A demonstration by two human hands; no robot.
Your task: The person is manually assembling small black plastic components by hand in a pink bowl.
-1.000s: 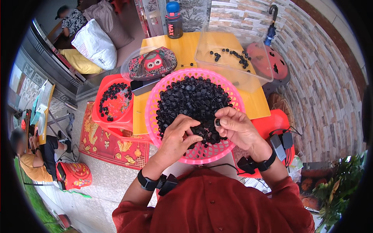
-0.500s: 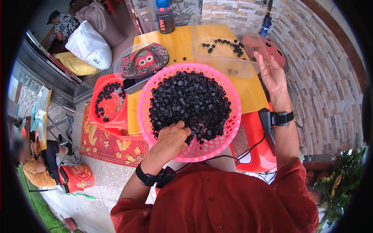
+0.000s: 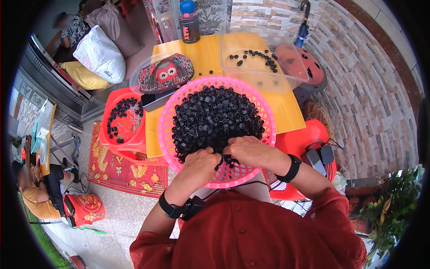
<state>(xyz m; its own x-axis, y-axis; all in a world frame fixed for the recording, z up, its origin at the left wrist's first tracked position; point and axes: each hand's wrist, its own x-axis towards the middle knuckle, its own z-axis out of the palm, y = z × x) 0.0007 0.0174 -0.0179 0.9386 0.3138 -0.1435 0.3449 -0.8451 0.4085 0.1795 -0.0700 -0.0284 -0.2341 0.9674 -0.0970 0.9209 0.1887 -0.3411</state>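
A pink plastic basket [image 3: 272, 121] with a perforated rim holds a heap of small black plastic caps [image 3: 215, 112]. At its near left side, my left hand [image 3: 199, 167] is closed, fingers curled down at the heap's edge. Facing it from the right, my right hand [image 3: 251, 150] is also closed, its fingertips bent into the caps. A narrow gap separates the two hands. Black pieces show right beside both sets of fingertips, but what is between the fingers is hidden.
The basket overlaps a yellow table [image 3: 286, 105]. On it are a clear plastic tray [image 3: 251, 71] with scattered caps, an owl-patterned pouch [image 3: 165, 74] and a bottle [image 3: 189, 22]. A red stool [image 3: 105, 134] with caps stands left, another red stool [image 3: 291, 143] right. A person [image 3: 42, 193] sits far left.
My right hand has come down from beside the clear tray into the basket, its fingers closing. The left hand stays at the heap's near edge, still closed. The view has shifted slightly.
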